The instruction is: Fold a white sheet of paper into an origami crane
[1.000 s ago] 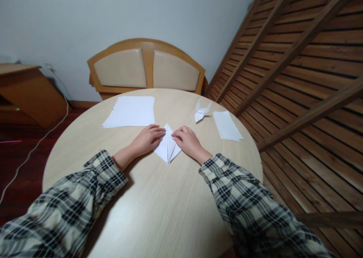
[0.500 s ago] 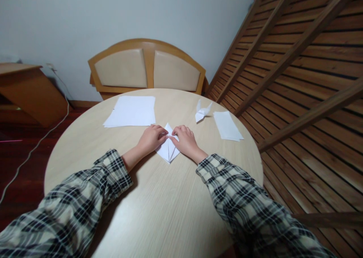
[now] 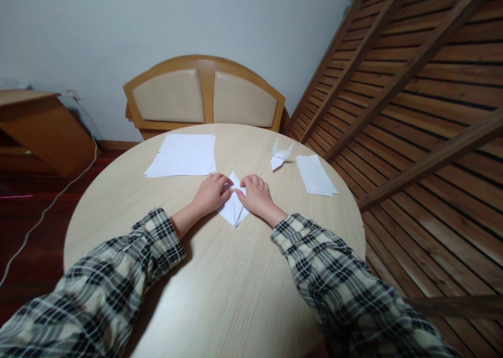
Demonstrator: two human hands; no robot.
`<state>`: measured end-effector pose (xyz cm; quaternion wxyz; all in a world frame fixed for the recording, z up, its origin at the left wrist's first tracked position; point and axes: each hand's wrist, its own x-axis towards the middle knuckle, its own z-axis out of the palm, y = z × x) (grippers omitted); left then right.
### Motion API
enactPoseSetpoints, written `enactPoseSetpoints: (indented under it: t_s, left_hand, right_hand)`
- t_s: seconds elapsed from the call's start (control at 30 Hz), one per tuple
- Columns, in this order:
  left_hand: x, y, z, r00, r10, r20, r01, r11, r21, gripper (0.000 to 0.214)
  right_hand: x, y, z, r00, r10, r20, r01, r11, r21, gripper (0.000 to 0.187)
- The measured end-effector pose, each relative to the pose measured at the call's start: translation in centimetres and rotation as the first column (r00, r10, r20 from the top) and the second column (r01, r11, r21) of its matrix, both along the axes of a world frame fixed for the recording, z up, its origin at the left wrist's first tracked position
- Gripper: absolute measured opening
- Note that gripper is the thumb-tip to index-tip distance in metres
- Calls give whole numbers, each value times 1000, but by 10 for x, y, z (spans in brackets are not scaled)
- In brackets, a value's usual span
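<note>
A folded white paper (image 3: 232,214) lies on the round table (image 3: 220,274) as a diamond, one corner towards me and a crease down its middle. My left hand (image 3: 212,193) rests over its left side, fingers bent and closed on the paper. From the other side my right hand (image 3: 257,195) grips it the same way, its thumb near the left one at the centre. The paper's side parts are hidden under both hands. Beyond my right hand stands a folded white paper crane (image 3: 278,159).
A stack of white sheets (image 3: 183,154) lies at the table's far left, with smaller white sheets (image 3: 315,174) at the right. Behind the table is a padded wooden headboard (image 3: 204,93). Wooden slats (image 3: 424,138) lean on the right; a cable (image 3: 51,205) trails across the floor at left.
The view has shifted very slightly. Both hands stay on the folded paper in nearly the same place, and the right fingers have moved a touch to the right.
</note>
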<state>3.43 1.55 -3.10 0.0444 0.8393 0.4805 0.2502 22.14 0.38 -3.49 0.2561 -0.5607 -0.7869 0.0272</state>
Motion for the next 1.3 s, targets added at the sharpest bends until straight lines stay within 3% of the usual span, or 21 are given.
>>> enactPoseSetpoints:
  t_s: [0.4, 0.73, 1.0, 1.3]
  left_hand:
    - [-23, 3, 10, 968, -253, 10, 253, 967, -17, 31]
    - [-21, -1, 13, 970, -244, 13, 245, 969, -17, 27]
    - [-22, -2, 11, 970, -241, 1, 241, 970, 7, 27]
    - [-22, -4, 4, 977, -213, -23, 214, 976, 50, 30]
  right_hand:
    - [3, -3, 5, 999, -6, -41, 5, 1000, -21, 17]
    - [5, -4, 6, 999, 24, -23, -25, 999, -30, 9]
    - [14, -5, 8, 997, 75, -9, -76, 992, -99, 29]
    - [20, -3, 13, 992, 88, -92, -92, 995, -46, 22]
